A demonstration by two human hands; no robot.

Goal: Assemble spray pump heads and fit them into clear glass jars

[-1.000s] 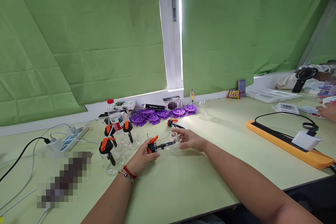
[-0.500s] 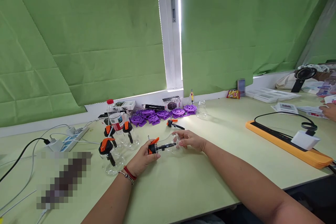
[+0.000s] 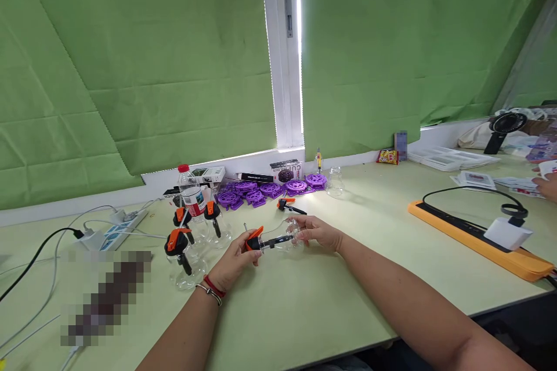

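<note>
A small clear bottle (image 3: 282, 240) lies sideways just above the pale green table (image 3: 304, 307), held between both hands. My left hand (image 3: 235, 261) grips its orange and black spray head (image 3: 253, 241), fingers wrapped around the neck. My right hand (image 3: 315, 231) cups the bottle's base from the right. A thin black tube runs inside the clear body. To the left stand three more clear bottles with orange spray heads (image 3: 179, 243). A loose orange and black spray head (image 3: 287, 204) lies behind my hands.
Purple round plastic parts (image 3: 270, 189), small boxes and a water bottle (image 3: 191, 194) line the back edge. A power strip with cables (image 3: 115, 226) is at left. An orange tray (image 3: 478, 240) with cable and white adapter sits right. Another person's hand (image 3: 546, 185) shows at far right.
Both hands stay on the bottle; it has shifted very slightly, with the spray head turned a little in my left hand.
</note>
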